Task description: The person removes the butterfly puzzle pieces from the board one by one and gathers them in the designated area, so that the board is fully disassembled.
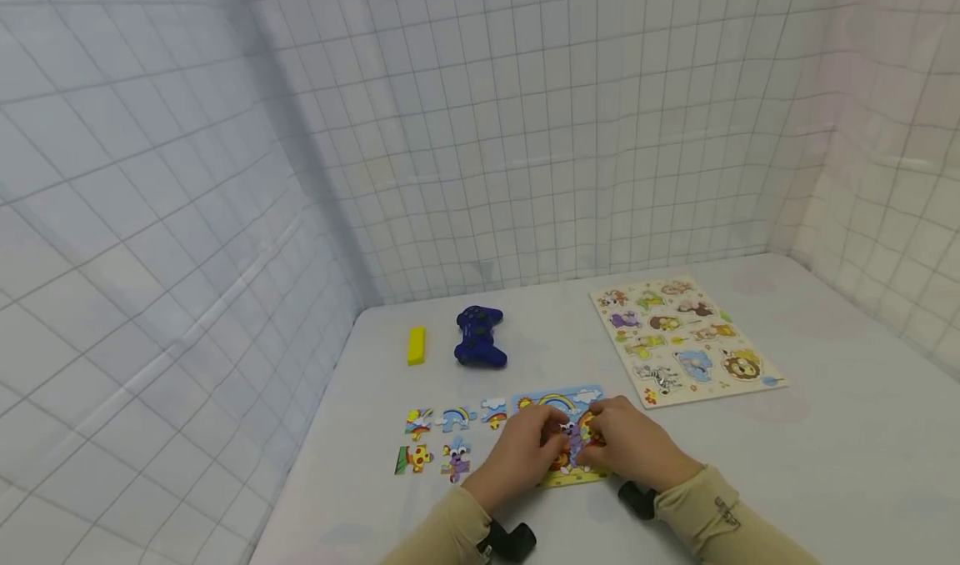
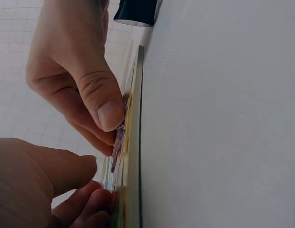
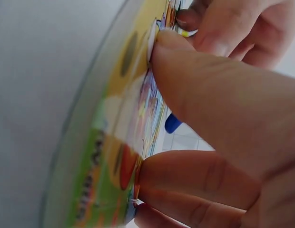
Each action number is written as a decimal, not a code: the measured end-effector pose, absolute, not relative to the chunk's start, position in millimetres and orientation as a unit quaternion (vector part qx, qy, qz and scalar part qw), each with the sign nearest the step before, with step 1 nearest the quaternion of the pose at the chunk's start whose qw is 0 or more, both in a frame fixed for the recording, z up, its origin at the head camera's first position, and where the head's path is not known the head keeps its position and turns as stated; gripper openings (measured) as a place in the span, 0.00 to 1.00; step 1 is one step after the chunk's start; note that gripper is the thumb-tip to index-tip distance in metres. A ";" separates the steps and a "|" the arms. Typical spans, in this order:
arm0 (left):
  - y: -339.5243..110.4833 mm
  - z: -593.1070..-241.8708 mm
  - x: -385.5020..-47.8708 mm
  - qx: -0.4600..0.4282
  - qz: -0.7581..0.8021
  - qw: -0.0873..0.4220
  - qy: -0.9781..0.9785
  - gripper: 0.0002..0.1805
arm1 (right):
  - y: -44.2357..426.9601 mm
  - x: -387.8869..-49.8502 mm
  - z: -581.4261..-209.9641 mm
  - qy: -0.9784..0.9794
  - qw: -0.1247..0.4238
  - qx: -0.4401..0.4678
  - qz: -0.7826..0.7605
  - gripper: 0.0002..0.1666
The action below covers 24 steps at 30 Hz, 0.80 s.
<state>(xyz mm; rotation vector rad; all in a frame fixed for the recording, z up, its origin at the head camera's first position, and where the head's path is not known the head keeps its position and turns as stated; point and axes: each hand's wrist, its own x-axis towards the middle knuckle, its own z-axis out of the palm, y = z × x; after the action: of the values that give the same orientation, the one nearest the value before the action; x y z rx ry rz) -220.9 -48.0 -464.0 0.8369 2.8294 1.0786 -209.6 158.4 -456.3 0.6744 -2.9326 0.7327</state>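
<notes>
Both hands are over a colourful puzzle board (image 1: 573,478). My right hand (image 1: 641,447) has its thumb and fingers bent round a purple puzzle piece (image 1: 574,437) on the board. In the right wrist view the right hand's thumb (image 3: 171,71) presses the rim of a slightly raised piece, with its other fingers lower on the board (image 3: 107,142). From the left, my left hand (image 1: 521,457) rests its fingertips on the board. The left wrist view shows a gap between the thumb (image 2: 73,171) and fingers of the left hand, holding nothing visible.
Several loose puzzle pieces (image 1: 455,459) lie left of the board. Behind them are a yellow block (image 1: 416,346) and a blue game controller (image 1: 480,337). An animal puzzle board (image 1: 708,390) lies at the back right. Grid-patterned sheets (image 1: 525,132) stand behind and beside the white table (image 1: 847,465).
</notes>
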 end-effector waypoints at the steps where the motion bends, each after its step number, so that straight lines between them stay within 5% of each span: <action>1: -44.5 -464.9 -222.9 0.262 0.331 0.008 0.907 0.10 | 158.2 -210.2 -456.7 -0.946 0.023 0.220 0.237 0.25; 11: -28.4 -470.6 -224.3 0.211 0.302 -0.023 0.930 0.11 | 160.7 -215.7 -457.7 -0.934 0.052 0.224 0.273 0.14; 18: -30.0 -471.7 -223.3 0.212 0.302 -0.043 0.929 0.08 | 178.5 -219.5 -458.3 -0.939 0.025 0.196 0.283 0.50; 24: -31.3 -471.1 -223.1 0.194 0.309 -0.030 0.931 0.04 | 185.6 -217.8 -464.9 -0.925 -0.019 0.208 0.318 0.53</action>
<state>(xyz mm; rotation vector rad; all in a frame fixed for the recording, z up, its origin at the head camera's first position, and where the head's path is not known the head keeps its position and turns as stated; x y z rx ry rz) -223.1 -31.3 -471.1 0.6217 2.9800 0.9889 -217.8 185.6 -464.9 0.6609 -2.9418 1.0099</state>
